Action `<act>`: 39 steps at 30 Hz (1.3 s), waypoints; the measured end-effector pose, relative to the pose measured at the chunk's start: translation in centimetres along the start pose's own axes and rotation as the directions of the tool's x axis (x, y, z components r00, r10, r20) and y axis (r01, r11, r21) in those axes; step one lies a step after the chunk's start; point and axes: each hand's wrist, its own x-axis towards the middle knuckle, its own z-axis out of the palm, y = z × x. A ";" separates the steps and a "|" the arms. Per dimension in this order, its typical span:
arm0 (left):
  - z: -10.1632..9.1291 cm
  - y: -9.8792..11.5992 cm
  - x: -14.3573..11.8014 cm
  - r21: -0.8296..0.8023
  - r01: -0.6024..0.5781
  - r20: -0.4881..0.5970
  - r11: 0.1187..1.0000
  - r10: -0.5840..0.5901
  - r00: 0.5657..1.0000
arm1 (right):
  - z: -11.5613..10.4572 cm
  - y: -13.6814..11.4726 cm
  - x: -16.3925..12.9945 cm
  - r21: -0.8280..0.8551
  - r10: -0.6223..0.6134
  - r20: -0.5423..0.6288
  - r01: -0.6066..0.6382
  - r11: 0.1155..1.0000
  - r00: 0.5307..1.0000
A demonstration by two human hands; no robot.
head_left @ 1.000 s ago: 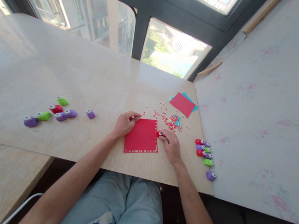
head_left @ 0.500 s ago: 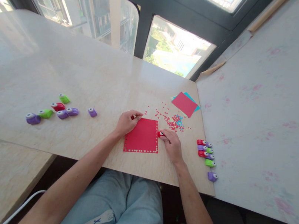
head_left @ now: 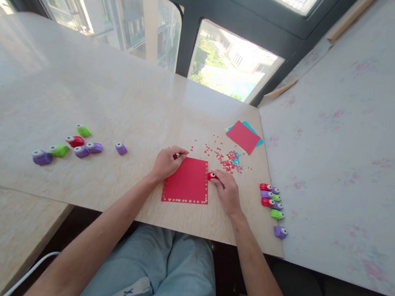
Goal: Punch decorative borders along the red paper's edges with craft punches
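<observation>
Seated at a marble counter [head_left: 122, 102], a person pins the far-left corner of a red paper square [head_left: 187, 181] with the left hand [head_left: 166, 162], fingers curled on the sheet, while the right hand [head_left: 227, 192] is closed on a small red punch [head_left: 211, 175] set against the sheet's right edge near its far corner, so the paper lies just left of that grip (hearts already line the near edge). Little differs from half a second ago: both hands keep their places, and the view has barely shifted. Punched scraps [head_left: 227, 159] lie beyond, with spare punches [head_left: 271, 203] to the right.
</observation>
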 end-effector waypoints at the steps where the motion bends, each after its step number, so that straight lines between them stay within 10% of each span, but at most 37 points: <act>1: 0.0 0.0 0.0 0.000 -0.002 -0.001 1.000 0.002 1.000 | 0.0 0.0 0.0 0.003 -0.003 -0.002 0.003 1.000 1.000; 39: -0.1 0.1 -0.1 -0.022 0.006 -0.001 1.000 -0.006 1.000 | -0.2 -1.1 -0.4 0.066 0.033 0.025 -0.035 0.997 0.999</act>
